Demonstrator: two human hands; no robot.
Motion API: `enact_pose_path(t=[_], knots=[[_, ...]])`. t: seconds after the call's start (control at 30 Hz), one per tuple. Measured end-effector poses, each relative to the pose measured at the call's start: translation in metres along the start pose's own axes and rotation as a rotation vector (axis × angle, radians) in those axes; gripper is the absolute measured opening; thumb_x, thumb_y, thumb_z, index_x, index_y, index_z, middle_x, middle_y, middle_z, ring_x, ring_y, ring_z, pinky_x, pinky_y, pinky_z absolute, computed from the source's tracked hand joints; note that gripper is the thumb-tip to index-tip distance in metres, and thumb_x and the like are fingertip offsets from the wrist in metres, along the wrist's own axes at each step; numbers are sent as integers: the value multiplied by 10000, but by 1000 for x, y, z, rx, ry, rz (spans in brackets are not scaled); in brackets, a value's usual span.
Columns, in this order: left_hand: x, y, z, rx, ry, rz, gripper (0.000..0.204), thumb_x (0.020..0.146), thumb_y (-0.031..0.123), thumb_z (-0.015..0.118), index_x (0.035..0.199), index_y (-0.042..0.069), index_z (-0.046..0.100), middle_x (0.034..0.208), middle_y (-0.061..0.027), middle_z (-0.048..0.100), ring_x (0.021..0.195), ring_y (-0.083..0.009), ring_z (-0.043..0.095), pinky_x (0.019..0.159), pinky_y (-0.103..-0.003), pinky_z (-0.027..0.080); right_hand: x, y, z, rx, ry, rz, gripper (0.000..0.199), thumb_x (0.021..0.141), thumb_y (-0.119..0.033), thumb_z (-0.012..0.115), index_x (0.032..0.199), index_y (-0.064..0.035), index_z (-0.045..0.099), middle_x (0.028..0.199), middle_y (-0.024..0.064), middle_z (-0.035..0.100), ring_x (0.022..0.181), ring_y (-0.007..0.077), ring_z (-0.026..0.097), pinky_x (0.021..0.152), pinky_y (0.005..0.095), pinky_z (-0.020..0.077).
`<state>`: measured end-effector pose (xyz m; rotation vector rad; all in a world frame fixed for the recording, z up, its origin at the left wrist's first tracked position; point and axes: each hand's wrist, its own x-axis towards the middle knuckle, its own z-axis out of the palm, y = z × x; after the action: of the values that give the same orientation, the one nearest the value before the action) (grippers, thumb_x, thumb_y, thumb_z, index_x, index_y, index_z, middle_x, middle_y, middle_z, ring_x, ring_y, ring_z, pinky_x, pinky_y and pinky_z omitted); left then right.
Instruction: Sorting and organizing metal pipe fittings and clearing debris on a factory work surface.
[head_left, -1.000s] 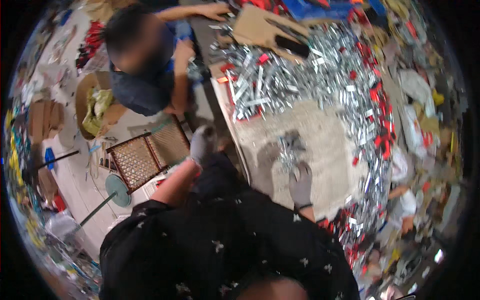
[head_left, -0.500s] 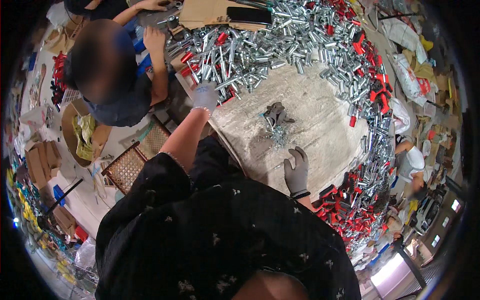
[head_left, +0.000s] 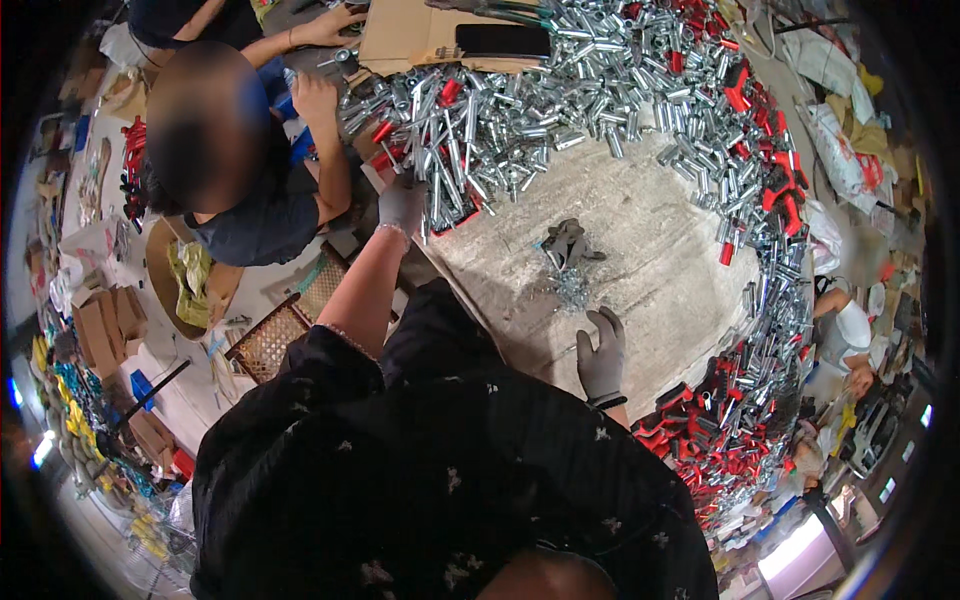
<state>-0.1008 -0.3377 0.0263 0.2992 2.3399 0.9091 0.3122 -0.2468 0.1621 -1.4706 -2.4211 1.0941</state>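
Note:
My left hand (head_left: 402,207), in a grey glove, is at the left edge of the table beside a red-edged tray (head_left: 455,222) and the heap of shiny metal sockets (head_left: 490,130). Its fingers point away from me and are too indistinct to show what they hold, if anything. Lower right, my right hand (head_left: 601,358), also gloved, rests over the worn pale board (head_left: 660,270) with fingers apart and curved. Nothing shows in it. Just beyond lie a crumpled dark grey thing (head_left: 570,243) and a scatter of tiny shiny bits (head_left: 570,290).
Red-and-black handles (head_left: 690,430) are heaped along the right side. A cardboard sheet (head_left: 400,40) bears a black phone (head_left: 503,41) at the far edge. A co-worker's arm (head_left: 325,125) reaches in at left, near a woven chair (head_left: 268,340). Another person (head_left: 850,325) is at far right.
My left hand has turned and drawn slightly back from the sockets near the tray. My right hand keeps its open pose. The whole view has shifted a little.

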Motion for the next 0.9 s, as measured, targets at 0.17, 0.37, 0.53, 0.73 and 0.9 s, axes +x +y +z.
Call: enact_pose_path(t=[0.17,0.37,0.53,0.73,0.9], knots=[[6,-38,7,-26,-107,23,351,910,347,571,1131,100,686,1015,-208,713,975,-390,683,848,-464,525,17,4,8,-28,4,-42,359,858,-101,647,1209,-35,612,1281,236,563,1214,405,523,1030,455,438],[-80,0,10,257,78,503,185,903,119,630,1069,47,668,919,-195,672,875,-381,652,770,-443,519,87,28,38,24,-80,39,421,876,-151,663,1284,-80,588,1277,231,573,1177,430,540,1026,477,439],[-144,-44,48,173,-121,397,136,898,117,650,1007,37,657,933,-201,658,894,-395,639,775,-442,517,136,22,73,-463,-38,-16,511,864,-285,708,1334,-150,558,1310,178,563,1146,438,548,996,487,457],[-158,-63,50,122,-189,335,156,916,92,634,1049,14,661,951,-181,680,891,-329,666,792,-385,520,171,41,91,-99,83,9,285,857,-220,678,1055,-15,693,1136,237,631,1074,402,592,954,448,479],[-162,-62,49,98,-183,239,176,904,72,650,1070,16,669,953,-146,695,889,-280,678,795,-366,525,242,20,90,-55,291,-66,326,830,-99,637,1146,-22,651,1199,247,578,1133,416,552,1006,464,452]])
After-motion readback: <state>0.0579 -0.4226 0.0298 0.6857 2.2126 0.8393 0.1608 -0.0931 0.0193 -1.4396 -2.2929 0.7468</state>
